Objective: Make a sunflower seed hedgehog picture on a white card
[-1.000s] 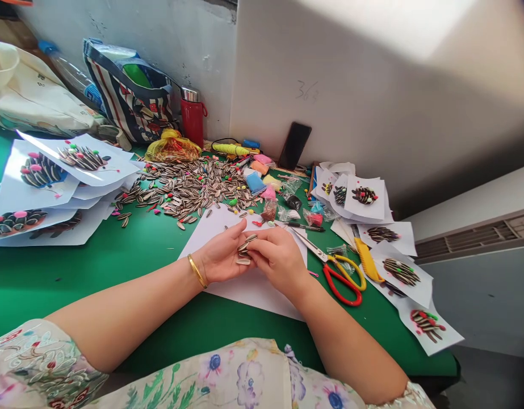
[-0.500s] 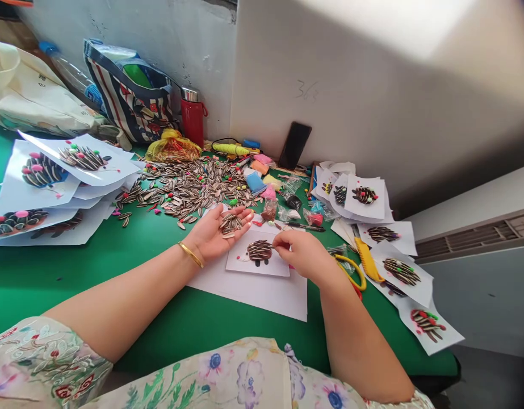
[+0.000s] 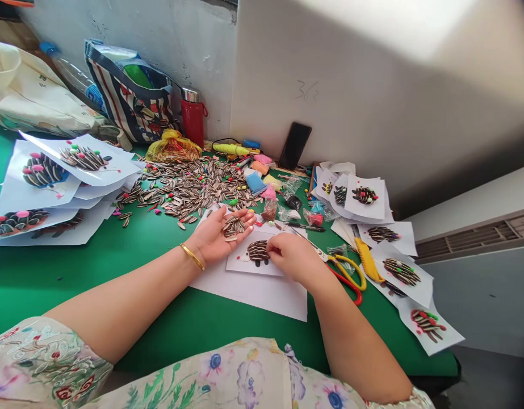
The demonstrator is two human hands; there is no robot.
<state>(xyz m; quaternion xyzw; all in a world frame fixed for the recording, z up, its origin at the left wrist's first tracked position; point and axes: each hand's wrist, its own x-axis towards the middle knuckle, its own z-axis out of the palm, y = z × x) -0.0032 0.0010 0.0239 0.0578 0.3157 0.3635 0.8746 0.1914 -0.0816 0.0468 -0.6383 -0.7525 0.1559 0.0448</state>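
Observation:
My left hand [image 3: 217,237] lies palm up, its fingers slightly curled under a small heap of sunflower seeds [image 3: 233,227]. Just to the right, my right hand [image 3: 293,255] is closed in a pinch at the right edge of a hedgehog figure [image 3: 257,250] covered in striped seeds. What the pinch holds looks like a single sunflower seed, mostly hidden by the fingers. The hedgehog has dark feet and a pale snout with a red tip. It sits on a white card [image 3: 240,264], which rests on larger white sheets [image 3: 262,298].
Loose sunflower seeds [image 3: 193,184] spread behind my hands. Scissors [image 3: 344,272] and a yellow cutter [image 3: 369,260] lie at right. Finished hedgehog cards [image 3: 409,275] line the right side; more cards [image 3: 70,196] are stacked left. A red bottle [image 3: 192,119] and phone [image 3: 294,145] stand behind.
My right hand has moved left, closer onto the hedgehog's right side, uncovering more of the scissors. My left hand with its seeds has shifted slightly right.

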